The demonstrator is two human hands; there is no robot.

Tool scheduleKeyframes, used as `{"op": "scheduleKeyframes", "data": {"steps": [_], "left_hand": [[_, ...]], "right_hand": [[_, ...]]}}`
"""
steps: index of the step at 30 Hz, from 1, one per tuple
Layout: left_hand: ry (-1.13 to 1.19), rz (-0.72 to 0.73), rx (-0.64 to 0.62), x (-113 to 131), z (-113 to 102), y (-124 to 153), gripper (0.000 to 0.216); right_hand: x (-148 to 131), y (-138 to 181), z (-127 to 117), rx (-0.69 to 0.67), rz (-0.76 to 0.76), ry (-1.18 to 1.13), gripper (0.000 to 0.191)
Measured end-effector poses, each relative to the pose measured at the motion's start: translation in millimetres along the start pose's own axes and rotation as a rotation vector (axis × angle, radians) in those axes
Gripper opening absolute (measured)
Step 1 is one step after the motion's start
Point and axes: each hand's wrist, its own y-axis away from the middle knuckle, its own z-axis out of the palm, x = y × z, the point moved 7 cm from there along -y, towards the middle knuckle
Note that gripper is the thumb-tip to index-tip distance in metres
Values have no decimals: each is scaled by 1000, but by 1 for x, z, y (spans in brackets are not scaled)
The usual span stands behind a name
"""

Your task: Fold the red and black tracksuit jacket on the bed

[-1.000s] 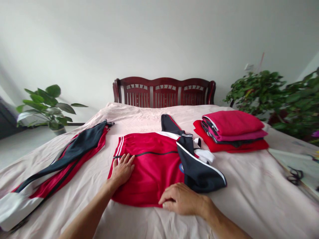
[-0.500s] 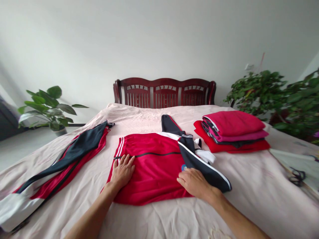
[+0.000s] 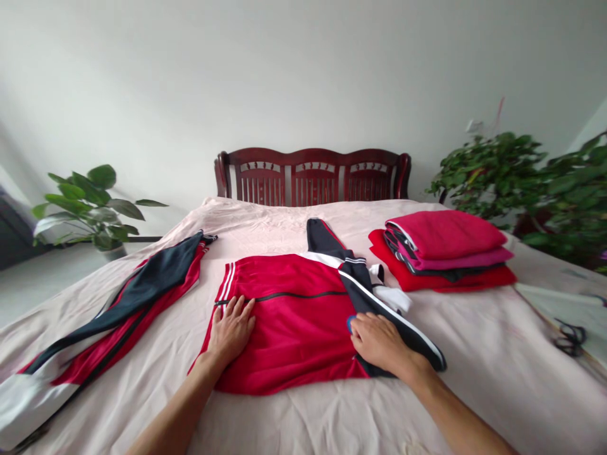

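A red zip jacket (image 3: pixel 294 335) with dark sleeves and white trim lies spread on the bed, its hem to the left and its zip running crosswise. My left hand (image 3: pixel 232 327) rests flat near the striped hem, fingers apart, just below the zip. At the chest, beside a round blue badge (image 3: pixel 351 323), my right hand (image 3: pixel 378 340) is closed on the jacket's cloth; its fingertips are hidden. One dark sleeve (image 3: pixel 393 316) slants out under and past this hand. The other sleeve (image 3: pixel 325 237) points toward the headboard, with its striped cuff bent over by the collar.
Track pants (image 3: pixel 156 284) in navy, red and white lie along the left. A stack of folded clothes (image 3: pixel 446 234) sits at the right. Black scissors (image 3: pixel 570 338) lie at the far right edge. Behind stands a dark wooden headboard (image 3: pixel 313 180), with potted plants (image 3: pixel 90 199) on both sides.
My right hand has shifted slightly right across the chest, drawing the cloth and the near sleeve a little that way. My left hand stays almost in place on the hem.
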Motion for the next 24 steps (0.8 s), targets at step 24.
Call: {"op": "scheduleKeyframes", "data": {"steps": [24], "left_hand": [[583, 381, -80, -47, -24, 60, 47]], "right_hand": [[39, 22, -45, 287, 213, -163, 39]]}}
